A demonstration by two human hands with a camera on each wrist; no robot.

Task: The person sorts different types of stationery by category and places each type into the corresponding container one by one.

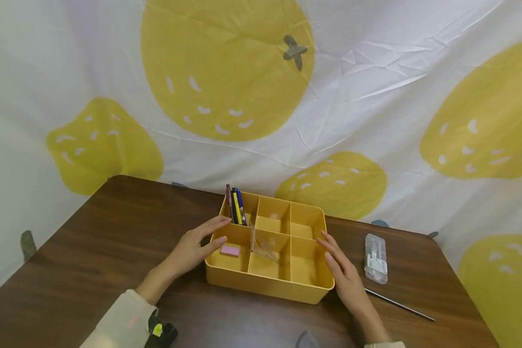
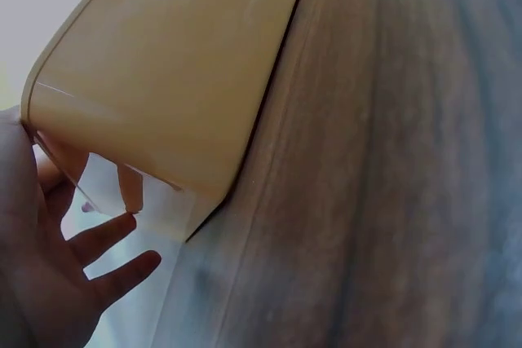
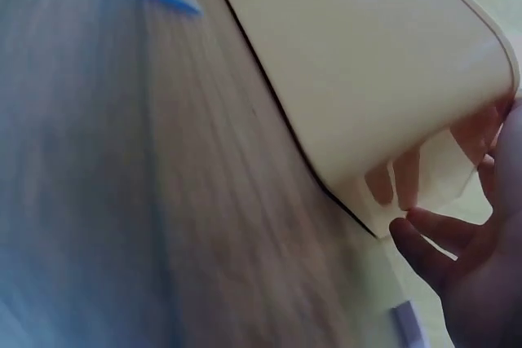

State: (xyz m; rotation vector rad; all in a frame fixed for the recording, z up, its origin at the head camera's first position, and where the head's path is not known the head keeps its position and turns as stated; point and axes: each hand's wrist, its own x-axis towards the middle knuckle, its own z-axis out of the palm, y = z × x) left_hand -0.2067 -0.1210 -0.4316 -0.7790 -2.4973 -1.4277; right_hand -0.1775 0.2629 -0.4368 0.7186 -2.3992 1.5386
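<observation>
- A white fabric sheet printed with yellow fruit (image 1: 226, 63) hangs behind the dark brown wood-grain table (image 1: 104, 251).
- At the left, a cream sleeve (image 1: 123, 321) leads to the left hand (image 1: 189, 251), thumb and fingers spread and fairly straight, touching the left rim and outer wall.
- In the middle, near the table's back edge, stands a yellow, open-topped rectangular box (image 1: 265, 289), turned slightly, with smooth walls, rounded corners and six compartments in two rows; the wrist views show its sides glossy enough to mirror the fingers.
- Its back-left compartment holds several upright pens (image 1: 237, 207), reddish-brown, dark, yellow and blue; the front-left, a small pink rectangular block (image 1: 229, 251) lying flat; the front-middle, a clear, thin-edged plastic piece (image 1: 263, 251), tilted.
- The right hand (image 1: 348, 280) touches the right rim and wall, its fingers extended and apart.
- Farther right lie a clear, long plastic case (image 1: 376, 258) and a thin, dark rod (image 1: 400, 305).
</observation>
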